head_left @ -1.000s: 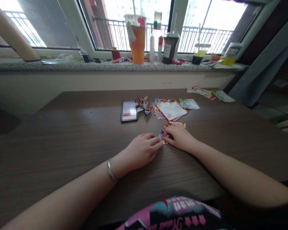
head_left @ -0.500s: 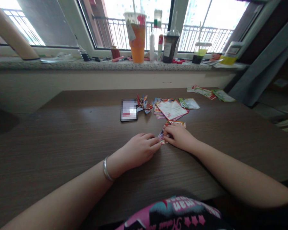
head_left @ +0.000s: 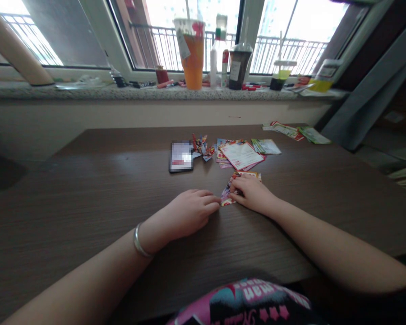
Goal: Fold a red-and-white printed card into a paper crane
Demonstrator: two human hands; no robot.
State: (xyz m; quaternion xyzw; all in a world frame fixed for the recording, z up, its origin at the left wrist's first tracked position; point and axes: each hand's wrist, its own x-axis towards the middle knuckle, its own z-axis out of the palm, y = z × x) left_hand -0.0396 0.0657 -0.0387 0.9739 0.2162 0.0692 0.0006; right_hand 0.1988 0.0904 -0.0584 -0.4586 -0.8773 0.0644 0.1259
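Observation:
A colourful printed sheet of paper [head_left: 228,197], folded to a slanted edge, lies on the brown table [head_left: 88,189]. My right hand [head_left: 252,190] rests over its right part with bent fingers, holding it down; the palm hides much of the sheet. At the paper's lower left corner are the fingertips of my left hand [head_left: 192,210], whose fingers are stretched out close together. Whether they touch the corner is hard to tell, and the left thumb is mostly hidden. A silver bangle [head_left: 141,241] circles my left wrist.
Beyond my hands lie a tablet-like device [head_left: 181,156], a folded colourful paper piece [head_left: 203,148], a stack of printed sheets [head_left: 242,155] and green packets [head_left: 266,146]. More leaflets [head_left: 287,131] are at the back right. Drink cups [head_left: 192,58] and bottles line the windowsill [head_left: 138,93].
My left hand has slid a little to the left, from over the paper's corner to its edge, uncovering more of it. My right hand stays in place on the sheet.

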